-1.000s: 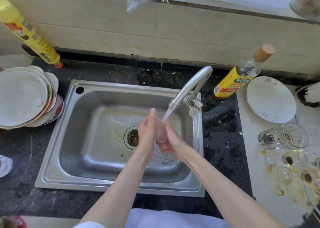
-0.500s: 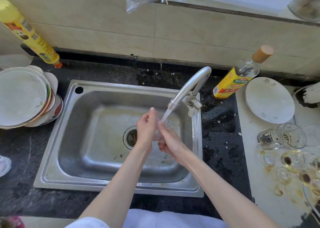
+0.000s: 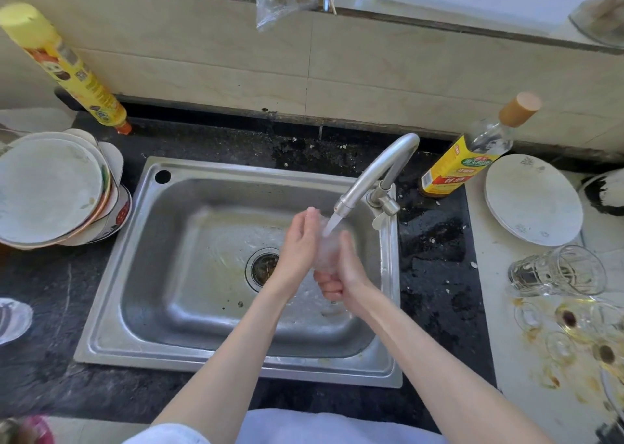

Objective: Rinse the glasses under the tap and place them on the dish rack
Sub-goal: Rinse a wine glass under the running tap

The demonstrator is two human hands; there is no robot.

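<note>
The counter carries a steel sink, and your hands meet over it under the running tap. You are mid-rinse: the glass sits between your palms in the stream, blurred by water. Your right hand curls round its lower part, a clenching grip on the glass; your left hand lies flat along its side, fingers straight, pressing rather than closing. The sink basin holds only water and specks around the drain strainer. At your left, stacked plates. At your right, a tipped tumbler and small stained glasses, dregs inside, await rinsing. No dish rack shows, so I judge your next move calls for draining the glass and finding the rack outside this view.
</note>
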